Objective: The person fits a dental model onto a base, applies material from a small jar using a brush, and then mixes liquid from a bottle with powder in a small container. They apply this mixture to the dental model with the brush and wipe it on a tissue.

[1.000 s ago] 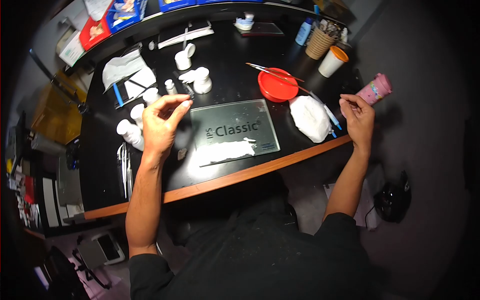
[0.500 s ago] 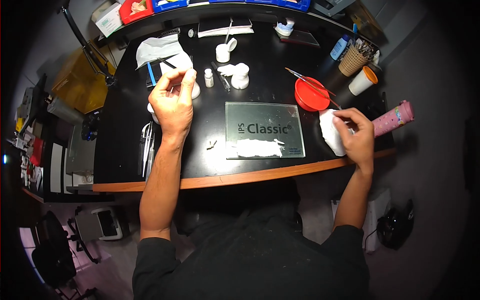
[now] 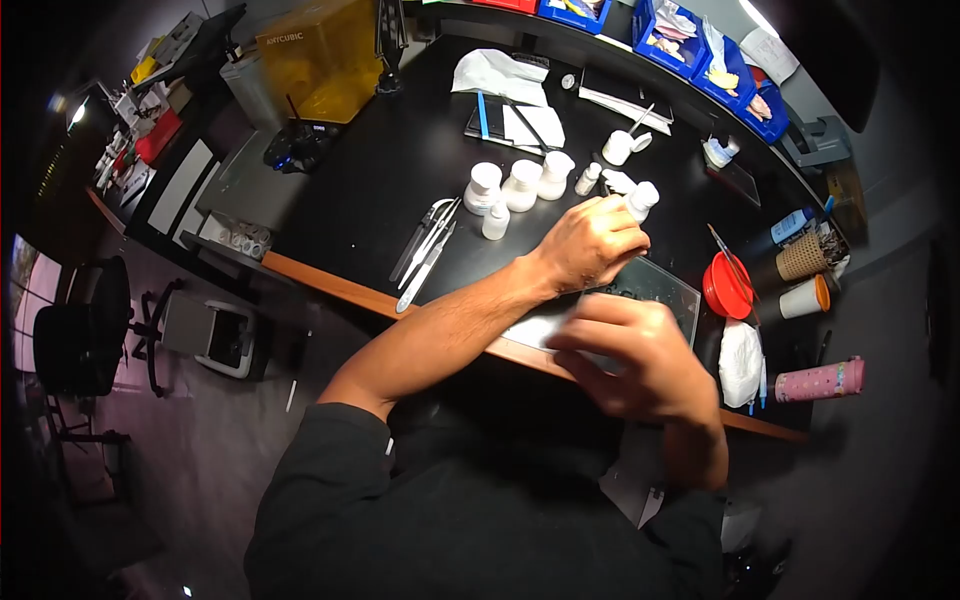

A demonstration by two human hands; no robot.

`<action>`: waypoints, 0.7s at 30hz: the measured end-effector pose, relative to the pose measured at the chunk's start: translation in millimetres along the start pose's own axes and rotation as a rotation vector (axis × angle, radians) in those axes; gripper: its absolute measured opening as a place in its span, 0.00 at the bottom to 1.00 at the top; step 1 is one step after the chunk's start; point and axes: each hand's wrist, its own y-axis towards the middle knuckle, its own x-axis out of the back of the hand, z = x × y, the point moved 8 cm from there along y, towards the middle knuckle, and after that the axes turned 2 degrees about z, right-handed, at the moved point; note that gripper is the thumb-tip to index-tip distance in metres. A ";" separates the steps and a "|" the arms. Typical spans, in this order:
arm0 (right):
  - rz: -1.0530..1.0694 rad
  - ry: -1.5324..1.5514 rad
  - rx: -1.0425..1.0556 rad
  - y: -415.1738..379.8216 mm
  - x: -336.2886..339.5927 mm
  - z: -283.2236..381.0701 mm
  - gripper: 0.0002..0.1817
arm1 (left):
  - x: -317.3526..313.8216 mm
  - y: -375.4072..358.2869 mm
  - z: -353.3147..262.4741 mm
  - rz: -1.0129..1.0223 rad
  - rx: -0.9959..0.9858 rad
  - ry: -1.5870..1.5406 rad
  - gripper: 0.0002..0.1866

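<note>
Glass slab (image 3: 683, 300): one; left hand (image 3: 597, 243), right hand (image 3: 640, 358): both curled, cannot tell if pinching anything; red bowl (image 3: 724, 290): one.

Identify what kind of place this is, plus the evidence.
Probably a small workshop or lab bench for fine handwork: slim metal tools and white bottles on a black table, and thin brushes at a red bowl.

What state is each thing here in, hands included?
left hand, fingers curled, grip unclear
right hand, blurred, fingers bent
glass plate, partly hidden by the hands
red bowl, brush lying across it
white jar, lid open, tool leaning out
three white bottles, standing upright
blue bins, open, holding things
</note>
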 end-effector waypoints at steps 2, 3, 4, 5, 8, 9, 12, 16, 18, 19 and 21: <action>0.070 0.019 0.051 35.9 -36.3 3.0 0.04 | -5.5 -1.7 -1.5 0.051 -0.035 -0.005 0.10; 0.141 -0.065 0.077 54.4 -58.7 -2.8 0.05 | -6.9 -3.8 -2.1 0.055 -0.037 -0.008 0.10; 0.141 -0.166 0.032 73.8 -73.0 -6.7 0.05 | -8.5 -5.3 -2.2 0.058 -0.043 -0.012 0.10; 0.169 -0.324 0.027 90.2 -95.1 -21.8 0.05 | -9.0 -5.9 -2.9 0.060 -0.051 -0.015 0.10; 0.236 -0.537 -0.092 138.8 -127.9 -52.1 0.06 | -7.9 -7.0 0.5 0.064 -0.019 -0.028 0.09; 0.293 -0.573 -0.147 148.6 -134.2 -60.4 0.06 | -6.9 -6.4 1.5 0.062 -0.016 -0.026 0.09; 0.331 -0.614 -0.173 164.2 -145.3 -71.3 0.07 | -4.0 -5.2 3.5 0.067 -0.005 -0.035 0.08; 0.331 -0.689 -0.105 169.1 -150.5 -74.5 0.11 | -2.2 -2.9 2.3 0.085 0.013 -0.045 0.08; 0.351 -0.679 -0.085 166.6 -159.3 -83.7 0.12 | -3.4 -3.7 2.6 0.089 0.019 -0.055 0.08; 0.360 -0.674 -0.074 166.3 -158.9 -82.7 0.13 | -3.6 -3.3 2.3 0.092 0.022 -0.058 0.09; 0.442 -0.700 -0.080 162.7 -161.0 -83.5 0.14 | -2.4 -2.2 1.9 0.085 0.031 -0.083 0.09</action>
